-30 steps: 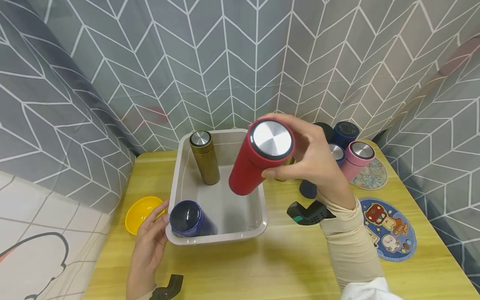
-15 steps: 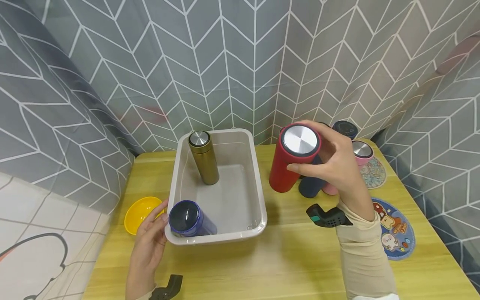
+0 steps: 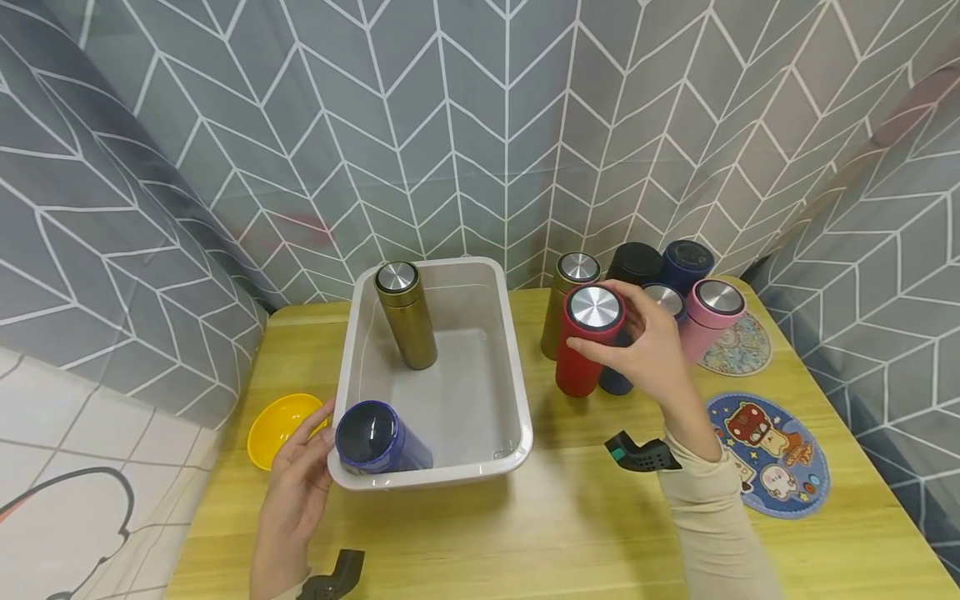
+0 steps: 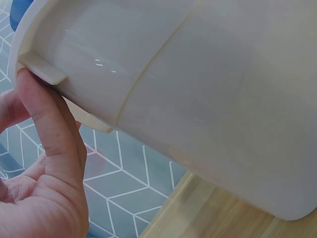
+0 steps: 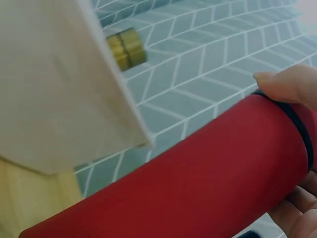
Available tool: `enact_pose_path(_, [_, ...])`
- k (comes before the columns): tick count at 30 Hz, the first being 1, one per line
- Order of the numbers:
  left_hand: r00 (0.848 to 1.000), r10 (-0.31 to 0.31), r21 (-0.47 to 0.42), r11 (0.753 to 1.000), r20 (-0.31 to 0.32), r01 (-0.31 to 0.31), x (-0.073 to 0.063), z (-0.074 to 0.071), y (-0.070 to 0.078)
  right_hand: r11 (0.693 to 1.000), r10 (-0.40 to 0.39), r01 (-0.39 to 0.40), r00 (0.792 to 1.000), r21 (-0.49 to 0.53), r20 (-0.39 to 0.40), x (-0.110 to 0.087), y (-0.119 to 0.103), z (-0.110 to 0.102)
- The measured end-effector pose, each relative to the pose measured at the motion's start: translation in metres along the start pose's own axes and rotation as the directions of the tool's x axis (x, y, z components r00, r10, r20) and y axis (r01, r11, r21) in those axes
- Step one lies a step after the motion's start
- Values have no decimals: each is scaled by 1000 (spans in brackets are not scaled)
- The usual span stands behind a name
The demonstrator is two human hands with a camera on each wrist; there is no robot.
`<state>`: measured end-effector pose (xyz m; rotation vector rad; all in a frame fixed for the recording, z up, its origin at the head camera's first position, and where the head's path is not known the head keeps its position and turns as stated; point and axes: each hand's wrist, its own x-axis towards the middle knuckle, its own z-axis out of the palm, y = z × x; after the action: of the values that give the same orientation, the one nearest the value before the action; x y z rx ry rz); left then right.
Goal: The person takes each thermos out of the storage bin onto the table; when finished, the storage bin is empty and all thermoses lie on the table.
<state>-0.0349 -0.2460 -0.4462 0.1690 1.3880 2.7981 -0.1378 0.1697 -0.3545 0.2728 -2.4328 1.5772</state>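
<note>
My right hand (image 3: 637,346) grips a red thermos (image 3: 577,367) with a silver-topped lid, thumb on one side and fingers on the other. It stands upright at table level, right of a pale plastic tub (image 3: 465,408); whether its base touches the table cannot be told. In the right wrist view the red thermos (image 5: 198,173) fills the front. My left hand (image 3: 296,467) touches the tub's left side; in the left wrist view a straight digit of that hand (image 4: 52,124) meets the underside of the rim. Inside the tub stand a bronze thermos (image 3: 411,321) and a blue, dark-lidded one (image 3: 382,442).
Close behind the red thermos stand another bronze thermos (image 3: 558,308), a black one (image 3: 633,262), dark blue ones (image 3: 686,262) and a pink one (image 3: 705,321). A yellow bowl (image 3: 277,429) sits left of the tub. A round cartoon mat (image 3: 780,458) lies at right.
My right hand has carried the red thermos from above the tub rightward and down beside the other thermoses. The left hand and the tub have stayed in place.
</note>
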Motion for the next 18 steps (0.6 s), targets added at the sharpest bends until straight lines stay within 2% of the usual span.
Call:
enact_pose_path(14, [1000, -2, 11, 1000, -5, 2, 1, 0, 0, 993, 86, -93, 992, -68, -98, 1, 29, 15])
enact_pose_path(18, [1000, -2, 1, 1000, 0, 2, 0, -1, 0, 994, 83, -90, 990, -57, -117, 2, 34, 20])
